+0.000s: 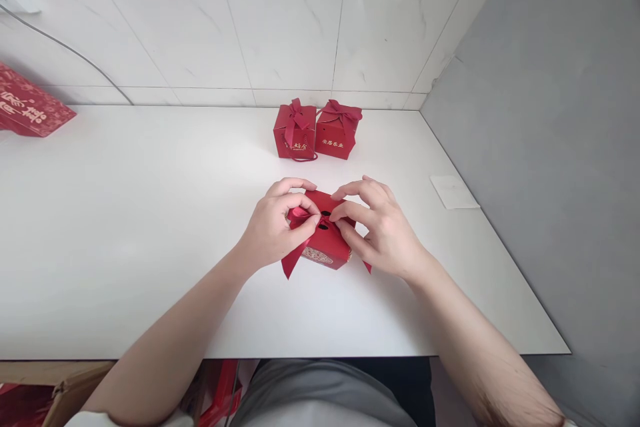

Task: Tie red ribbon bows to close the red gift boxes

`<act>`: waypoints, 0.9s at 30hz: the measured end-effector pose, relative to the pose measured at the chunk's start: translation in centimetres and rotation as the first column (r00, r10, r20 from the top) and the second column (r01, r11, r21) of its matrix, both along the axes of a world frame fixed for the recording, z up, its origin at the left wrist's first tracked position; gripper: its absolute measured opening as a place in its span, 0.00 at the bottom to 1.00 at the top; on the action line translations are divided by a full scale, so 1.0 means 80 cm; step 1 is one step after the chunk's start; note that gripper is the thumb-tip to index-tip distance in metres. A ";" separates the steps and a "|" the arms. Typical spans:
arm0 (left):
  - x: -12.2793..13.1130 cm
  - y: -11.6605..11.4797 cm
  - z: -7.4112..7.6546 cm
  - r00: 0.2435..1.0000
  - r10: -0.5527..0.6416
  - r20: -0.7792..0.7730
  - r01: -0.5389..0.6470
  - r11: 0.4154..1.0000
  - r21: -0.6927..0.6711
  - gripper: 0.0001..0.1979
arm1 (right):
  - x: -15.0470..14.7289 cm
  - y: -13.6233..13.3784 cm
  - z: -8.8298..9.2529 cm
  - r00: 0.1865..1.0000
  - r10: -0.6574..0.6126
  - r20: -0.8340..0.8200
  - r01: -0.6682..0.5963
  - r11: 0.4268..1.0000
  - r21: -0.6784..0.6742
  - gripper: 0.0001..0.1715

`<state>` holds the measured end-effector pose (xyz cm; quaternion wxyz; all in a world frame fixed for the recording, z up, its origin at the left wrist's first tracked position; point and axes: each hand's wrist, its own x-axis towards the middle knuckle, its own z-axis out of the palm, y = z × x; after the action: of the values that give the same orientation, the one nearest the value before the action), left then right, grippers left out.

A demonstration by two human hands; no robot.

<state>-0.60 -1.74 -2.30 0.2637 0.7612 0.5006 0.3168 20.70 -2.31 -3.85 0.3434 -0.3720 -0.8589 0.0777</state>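
Note:
A red gift box (334,240) with a pale gold pattern on its front stands on the white table between my hands. A red ribbon (294,257) is tied over its top, with one tail hanging down at the left and another showing at the right. My left hand (280,221) pinches the ribbon with thumb and forefinger near the knot, beside a loop. My right hand (383,227) has its thumb and fingertips closed on the ribbon just right of the knot. Dark holes show in the lid by the knot. My fingers partly hide the bow.
Behind stand two small red boxes with bows, a left one (287,137) and a right one (336,140). A white paper square (455,192) lies at the right. A red printed package (33,103) is far left. Below the table's front edge is a cardboard box (75,390).

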 end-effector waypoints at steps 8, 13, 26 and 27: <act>-0.008 0.006 0.001 0.998 -0.055 0.031 0.057 0.996 -0.070 0.04 | 0.007 0.004 0.005 0.993 0.098 -0.058 -0.105 0.985 -0.134 0.13; -0.029 0.018 0.001 0.973 -0.166 0.158 0.191 0.969 -0.160 0.08 | 0.016 0.005 0.008 0.957 0.143 -0.252 -0.213 0.936 -0.281 0.17; -0.016 0.012 -0.003 0.986 0.027 0.166 -0.021 0.999 -0.038 0.06 | 0.012 0.015 -0.003 0.905 -0.113 -0.410 -0.176 0.777 -0.604 0.09; -0.014 0.011 -0.005 0.987 0.065 0.146 -0.070 0.997 0.026 0.06 | 0.008 0.014 -0.005 0.912 -0.102 -0.398 -0.149 0.820 -0.552 0.05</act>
<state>-1.70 -0.84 -2.69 0.2768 0.7227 0.5006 0.3879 21.37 -1.20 -4.24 0.3875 -0.4220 -0.7087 0.4118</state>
